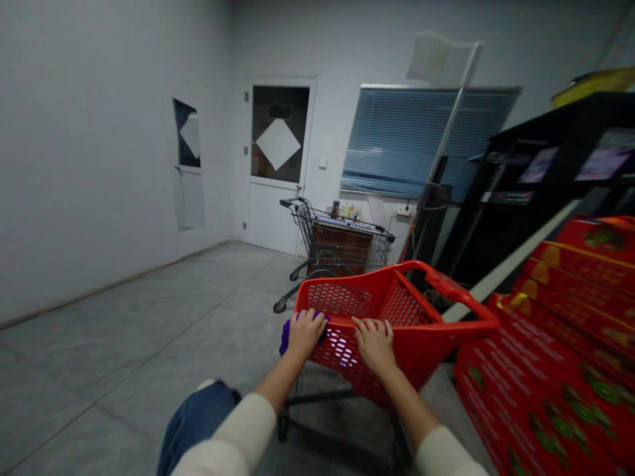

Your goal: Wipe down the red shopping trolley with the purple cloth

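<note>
A red plastic shopping cart with perforated basket walls stands right in front of me, on a dark wheeled frame. My left hand presses a bunched purple cloth against the near left corner of its rim. Most of that cloth is hidden under the palm and fingers. Further right along the same side, my right hand has its fingers hooked over the rim, gripping the cart. The part of the basket that I can see into holds nothing visible.
Behind stand a metal wire cart and a brown wooden cabinet with small items on top. Red boxes are stacked close on the right, below a black shelf. A white door is in the back wall; grey floor lies left.
</note>
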Tool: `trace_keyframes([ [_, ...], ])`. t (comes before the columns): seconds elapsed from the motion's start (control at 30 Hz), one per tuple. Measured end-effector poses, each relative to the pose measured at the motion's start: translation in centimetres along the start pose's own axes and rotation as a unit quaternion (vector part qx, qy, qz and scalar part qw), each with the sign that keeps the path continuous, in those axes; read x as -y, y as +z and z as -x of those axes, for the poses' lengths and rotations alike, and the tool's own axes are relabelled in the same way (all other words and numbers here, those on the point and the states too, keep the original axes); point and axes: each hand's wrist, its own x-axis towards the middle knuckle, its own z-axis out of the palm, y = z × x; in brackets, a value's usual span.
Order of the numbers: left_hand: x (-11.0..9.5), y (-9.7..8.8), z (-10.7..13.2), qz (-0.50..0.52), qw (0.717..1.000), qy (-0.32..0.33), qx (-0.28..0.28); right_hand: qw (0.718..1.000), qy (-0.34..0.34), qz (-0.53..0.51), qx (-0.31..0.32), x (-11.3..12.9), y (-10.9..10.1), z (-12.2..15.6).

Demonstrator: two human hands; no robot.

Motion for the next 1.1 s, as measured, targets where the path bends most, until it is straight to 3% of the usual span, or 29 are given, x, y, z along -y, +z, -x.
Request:
trace_keyframes([
  [0.1, 0.5, 0.3, 0.2, 0.001, 0.999, -0.040, -0.018, 1.000, 0.006, -0.004, 0.000, 0.2, 0.1, 0.0],
  [0.2, -1.1, 0.5, -0.1, 0.004, 0.998, -0.056, -0.035, 1.000, 0.006, 0.000, -0.007, 0.1, 0.2, 0.1],
  [0.33, -4.4, 0.7, -0.9, 0.013, 0.999, -0.016, -0.037, 1.000, -0.006, 0.011, -0.024, -0.3, 0.7, 0.1],
  [0.43, -5.2, 0.8, -1.4, 0.016, 0.999, 0.009, -0.027, 0.999, -0.016, 0.020, -0.022, -0.5, 0.8, 0.1],
  [0.6, -3.4, 0.3, -1.6, 0.012, 0.999, 0.039, -0.006, 0.996, -0.066, 0.049, -0.019, -2.1, -0.7, 0.2],
  [0.77, -0.3, -0.1, -1.5, -0.001, 1.000, 0.026, 0.013, 0.989, -0.012, 0.118, -0.089, -5.6, -2.3, 0.7],
  [0.93, 2.4, -0.7, -1.2, -0.010, 1.000, -0.012, 0.026, 0.988, -0.008, 0.129, -0.088, -6.9, -2.2, 1.3],
  [1.0, 2.3, -1.0, -1.3, -0.008, 0.999, -0.028, 0.033, 0.989, -0.004, 0.124, -0.086, -6.5, -2.1, 1.3],
  [1.1, 0.0, -0.9, -1.8, -0.003, 0.999, -0.025, 0.031, 0.990, 0.000, 0.119, -0.081, -5.9, -2.2, 1.1],
])
